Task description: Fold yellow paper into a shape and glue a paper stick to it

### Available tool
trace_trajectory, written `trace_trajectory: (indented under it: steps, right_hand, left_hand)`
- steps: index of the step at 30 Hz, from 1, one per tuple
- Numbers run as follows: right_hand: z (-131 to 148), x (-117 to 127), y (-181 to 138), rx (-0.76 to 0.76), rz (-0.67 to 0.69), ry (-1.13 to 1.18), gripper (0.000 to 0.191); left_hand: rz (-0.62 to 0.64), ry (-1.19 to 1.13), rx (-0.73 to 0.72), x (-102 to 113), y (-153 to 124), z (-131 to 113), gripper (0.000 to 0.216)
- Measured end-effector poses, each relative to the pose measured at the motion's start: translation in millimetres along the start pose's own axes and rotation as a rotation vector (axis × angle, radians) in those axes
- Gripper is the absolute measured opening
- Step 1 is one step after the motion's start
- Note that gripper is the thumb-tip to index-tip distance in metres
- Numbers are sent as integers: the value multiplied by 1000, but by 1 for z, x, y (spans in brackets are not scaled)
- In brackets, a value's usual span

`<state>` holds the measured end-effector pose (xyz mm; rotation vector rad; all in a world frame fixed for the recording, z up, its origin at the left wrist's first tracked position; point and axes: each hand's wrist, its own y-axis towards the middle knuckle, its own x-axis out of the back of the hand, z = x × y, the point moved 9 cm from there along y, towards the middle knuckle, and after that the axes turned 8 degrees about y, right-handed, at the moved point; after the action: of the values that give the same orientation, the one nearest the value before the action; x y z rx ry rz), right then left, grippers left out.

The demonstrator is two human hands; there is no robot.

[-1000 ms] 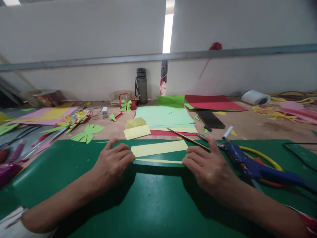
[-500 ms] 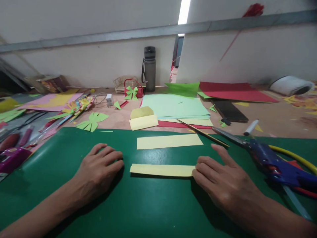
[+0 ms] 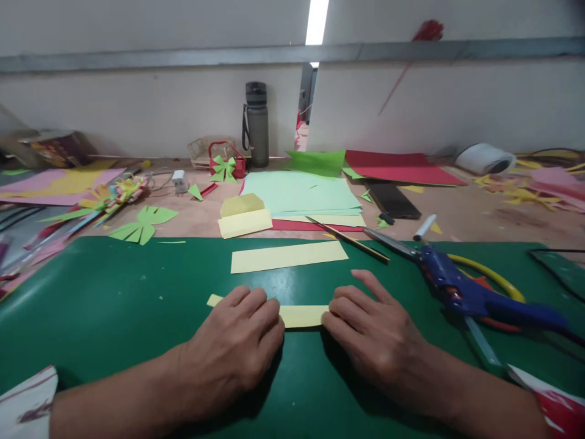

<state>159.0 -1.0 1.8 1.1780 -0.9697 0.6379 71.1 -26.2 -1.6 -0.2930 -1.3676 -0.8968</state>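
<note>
- A green cutting mat (image 3: 114, 292) covers the near part of the table, and both hands rest on it
- A stack of pale green sheets (image 3: 301, 192) lies beyond the mat's far edge, with a red sheet (image 3: 397, 167) behind it to the right
- The left hand (image 3: 233, 344) lies palm down with loosely bent fingers, pressing on the left part of the near yellow strip without gripping it
- The right hand (image 3: 375, 338) is likewise palm down and ungripped, its fingertips on the strip's right end
- A blue glue gun (image 3: 475, 296) lies on the mat to the right of the right hand
- A wider yellow strip (image 3: 287, 256) lies flat just beyond the hands, apart from them
- The near yellow strip (image 3: 301, 315) lies flat on the mat between and under the two hands, its middle showing
- Scissors (image 3: 393, 242) and a thin stick (image 3: 347, 239) cross the mat's far edge
</note>
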Motion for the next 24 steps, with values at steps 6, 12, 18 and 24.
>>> trace_trajectory:
  steps: [6,12,18,24]
  right_hand:
    - [-24,-5,-7,-266,47,194,28]
    - [-38,-3,-14,-410,43,259,22]
    - [-53,-7,-17,-587,108,392,19]
    - [-58,-10,-20,-640,123,359,23]
  left_hand:
    - [11,-131,101,-11,-7,7,27]
    - [-32,-288,255,-21,-12,24,32]
    - [60,-442,382,-28,-10,36,27]
    - [135,-364,469,-28,-5,42,27]
